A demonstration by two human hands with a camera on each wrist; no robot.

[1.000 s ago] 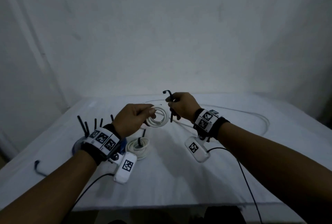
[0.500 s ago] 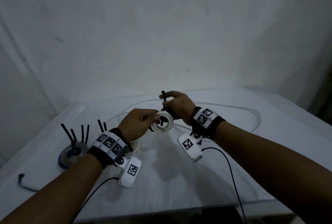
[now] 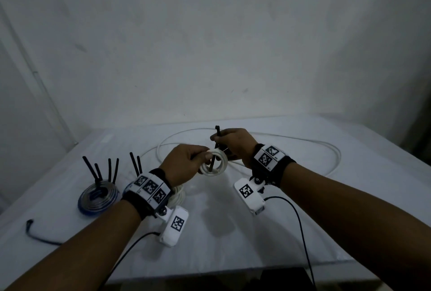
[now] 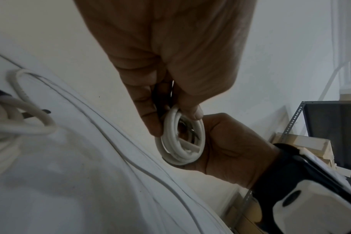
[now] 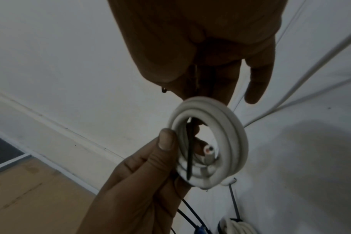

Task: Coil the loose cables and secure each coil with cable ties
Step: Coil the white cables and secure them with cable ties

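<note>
My left hand [image 3: 186, 162] pinches a small white cable coil [image 3: 214, 162] above the table, thumb and fingers on its left rim; the coil [image 4: 182, 142] also shows in the left wrist view and, as a coil [image 5: 208, 142], in the right wrist view. My right hand [image 3: 233, 143] pinches a black cable tie [image 3: 217, 134] just behind the coil. The tie's tail [image 5: 189, 158] passes down through the coil's hole. A long loose white cable [image 3: 303, 148] loops over the far side of the table.
A blue-grey coil [image 3: 98, 197] with black ties sticking up lies at the left. Another white tied coil [image 3: 178, 195] sits under my left wrist. A loose black tie [image 3: 35, 234] lies near the left front edge. A metal shelf [image 4: 331, 134] stands to the right.
Both hands came closer together. The black tie, held beside the coil before, now runs down through its hole. The head view has shifted to the left.
</note>
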